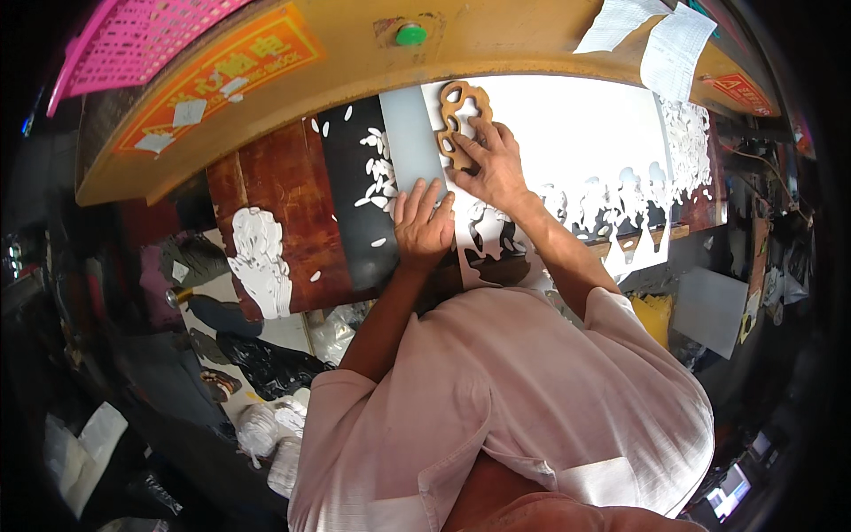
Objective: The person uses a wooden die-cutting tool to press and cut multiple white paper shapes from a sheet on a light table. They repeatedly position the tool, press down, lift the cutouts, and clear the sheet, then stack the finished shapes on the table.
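A brown, curvy cutting die (454, 96) with several openings lies at the left edge of a large white sheet (576, 124). My right hand (494, 168) is on its near end, fingers and thumb gripping the frame. Just left of it, my left hand (424, 226) rests flat with its fingers stretched out, on the near end of a pale grey strip (412, 133) and beside the sheet's edge. Along its near side the sheet has cut-out holes (589, 204) and ragged remnants.
A yellow machine beam (355, 53) with a green button (410, 35) spans the far side. Small white offcuts (379, 168) litter a black board (355, 230). Stacked white cut pieces (259, 257) lie on the reddish-brown table (297, 204). A pink basket (142, 40) sits at far left.
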`<state>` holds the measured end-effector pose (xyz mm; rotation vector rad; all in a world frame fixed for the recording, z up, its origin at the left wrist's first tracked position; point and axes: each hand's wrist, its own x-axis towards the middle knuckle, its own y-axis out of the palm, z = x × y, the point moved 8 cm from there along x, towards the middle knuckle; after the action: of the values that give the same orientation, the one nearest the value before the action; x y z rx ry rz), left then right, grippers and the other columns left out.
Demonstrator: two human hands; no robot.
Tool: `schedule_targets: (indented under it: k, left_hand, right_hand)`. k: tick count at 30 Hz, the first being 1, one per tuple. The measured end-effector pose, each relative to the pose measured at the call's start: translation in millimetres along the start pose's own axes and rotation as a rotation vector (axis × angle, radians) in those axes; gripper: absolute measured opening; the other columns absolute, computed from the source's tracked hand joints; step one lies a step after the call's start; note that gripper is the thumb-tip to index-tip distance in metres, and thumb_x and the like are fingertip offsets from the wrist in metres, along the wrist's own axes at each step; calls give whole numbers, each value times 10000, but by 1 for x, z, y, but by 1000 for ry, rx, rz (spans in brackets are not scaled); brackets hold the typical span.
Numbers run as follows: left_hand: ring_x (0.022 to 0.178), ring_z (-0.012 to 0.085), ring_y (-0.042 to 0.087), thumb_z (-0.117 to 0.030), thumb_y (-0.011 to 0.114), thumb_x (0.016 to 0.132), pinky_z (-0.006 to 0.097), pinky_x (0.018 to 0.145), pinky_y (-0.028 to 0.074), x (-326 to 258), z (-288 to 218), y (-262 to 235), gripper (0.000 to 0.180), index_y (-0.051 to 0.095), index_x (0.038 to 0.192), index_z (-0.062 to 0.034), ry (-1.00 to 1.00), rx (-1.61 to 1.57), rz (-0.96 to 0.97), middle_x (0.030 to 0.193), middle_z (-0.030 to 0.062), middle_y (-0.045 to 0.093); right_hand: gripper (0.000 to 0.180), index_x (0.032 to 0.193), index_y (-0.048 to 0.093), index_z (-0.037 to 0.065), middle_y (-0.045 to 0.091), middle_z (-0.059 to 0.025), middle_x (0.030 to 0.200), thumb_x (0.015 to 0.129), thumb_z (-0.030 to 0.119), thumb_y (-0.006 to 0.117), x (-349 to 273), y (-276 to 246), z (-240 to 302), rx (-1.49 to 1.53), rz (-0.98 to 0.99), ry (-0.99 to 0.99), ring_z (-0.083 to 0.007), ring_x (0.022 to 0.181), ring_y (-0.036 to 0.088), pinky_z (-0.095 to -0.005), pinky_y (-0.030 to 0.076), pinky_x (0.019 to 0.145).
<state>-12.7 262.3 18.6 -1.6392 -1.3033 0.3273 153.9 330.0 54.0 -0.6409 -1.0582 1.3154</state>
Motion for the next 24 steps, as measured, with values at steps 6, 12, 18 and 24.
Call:
schedule_targets:
  k: [6, 12, 18, 24]
  left_hand:
    - [1400, 335, 569, -236, 743, 902, 579, 1189, 370, -2, 8, -1, 335, 790, 1224, -157, -14, -45, -8, 1435, 88, 676]
    - [1398, 324, 571, -238, 749, 892, 576, 1188, 364, -10, 9, 3, 339, 794, 1221, -169, 3, -43, -29, 1426, 81, 681]
    - [1407, 318, 565, -235, 744, 894, 575, 1183, 367, -8, 7, 4, 326, 796, 1211, -174, 8, -42, -22, 1426, 77, 679]
    - [1415, 333, 557, -235, 738, 902, 575, 1199, 346, 0, 7, 9, 329, 783, 1221, -162, -2, -51, 4, 1443, 82, 665]
  right_hand:
    - [561, 1224, 799, 80, 611, -137, 1449, 693, 251, 866, 16, -7, -16, 201, 9, -66, -380, 1213, 601, -503, 529, 1060]
    - [561, 1222, 795, 74, 611, -138, 1442, 695, 249, 870, 13, -8, -19, 171, 19, -143, -399, 1242, 580, -507, 540, 1050]
    - [532, 1193, 808, 99, 622, -115, 1409, 690, 260, 869, 16, 0, -13, 58, 14, -174, -430, 1244, 559, -518, 566, 1013]
    - [519, 1220, 802, 108, 604, -124, 1465, 737, 277, 887, 21, 2, -23, 78, 66, -175, -440, 1301, 547, -519, 537, 1073]
